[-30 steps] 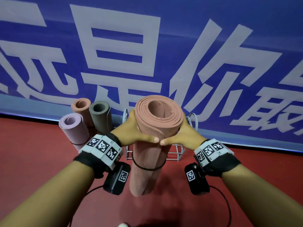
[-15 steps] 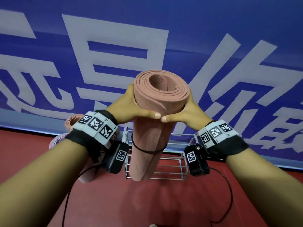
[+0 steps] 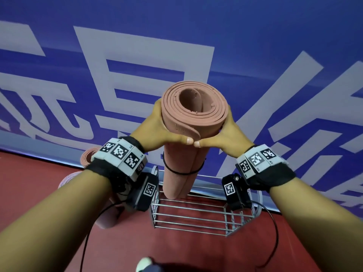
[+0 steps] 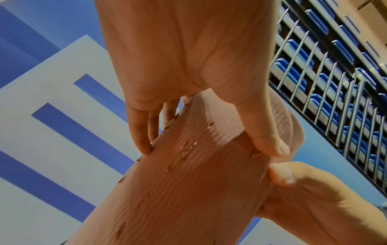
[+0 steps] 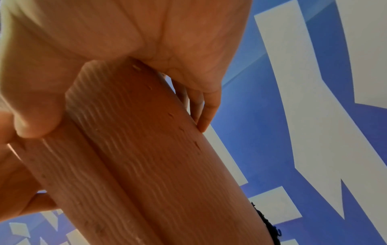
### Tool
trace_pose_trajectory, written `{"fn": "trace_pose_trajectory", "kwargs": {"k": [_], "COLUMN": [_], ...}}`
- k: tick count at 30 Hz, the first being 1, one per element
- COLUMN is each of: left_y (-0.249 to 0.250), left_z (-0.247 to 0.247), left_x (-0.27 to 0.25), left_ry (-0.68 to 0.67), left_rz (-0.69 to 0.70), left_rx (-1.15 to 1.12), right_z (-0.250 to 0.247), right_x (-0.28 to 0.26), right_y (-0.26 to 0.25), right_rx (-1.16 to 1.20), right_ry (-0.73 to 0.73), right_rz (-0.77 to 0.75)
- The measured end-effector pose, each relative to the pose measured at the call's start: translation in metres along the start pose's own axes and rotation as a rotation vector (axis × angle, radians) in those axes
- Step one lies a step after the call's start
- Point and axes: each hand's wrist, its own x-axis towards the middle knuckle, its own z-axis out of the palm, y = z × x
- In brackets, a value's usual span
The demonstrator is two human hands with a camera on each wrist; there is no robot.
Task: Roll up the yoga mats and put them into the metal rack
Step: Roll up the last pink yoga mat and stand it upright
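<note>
A rolled salmon-pink yoga mat stands upright in the air, bound by a black band. My left hand and right hand grip it from both sides near its top, thumbs meeting in front. Its lower end hangs over the back part of the wire metal rack on the floor. In the left wrist view my left hand curls round the mat. In the right wrist view my right hand wraps the mat.
Other rolled mats stand left of the rack, partly hidden by my left arm: a salmon one and a pale pink one. A blue banner wall stands right behind. The floor is red. Cables hang from my wrist cameras.
I have stepped closer and raised the mat. Its lower end, earlier in front of the rack, now hangs above the rack's opening.
</note>
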Motion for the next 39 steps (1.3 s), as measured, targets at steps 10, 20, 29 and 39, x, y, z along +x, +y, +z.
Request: {"fn": "trace_pose_trajectory", "kwargs": {"k": [10, 20, 29, 39], "left_y": [-0.082, -0.176, -0.27, -0.348], "left_z": [-0.005, -0.002, 0.025, 0.06], "left_x": [0.047, 0.065, 0.066, 0.051], "left_ry": [-0.087, -0.218, -0.31, -0.279], "left_rz": [-0.079, -0.198, -0.407, -0.455], "left_rx": [-0.12, -0.186, 0.107, 0.037], "right_z": [0.038, 0.095, 0.141, 0.192], "right_x": [0.05, 0.066, 0.06, 0.048], "right_y": [0.057, 0.127, 0.225, 0.317], "right_rx": [-0.014, 0.035, 0.169, 0.163], "right_ry": [-0.013, -0.011, -0.091, -0.08], "right_rz": [0.158, 0.319, 0.408, 0.45]}}
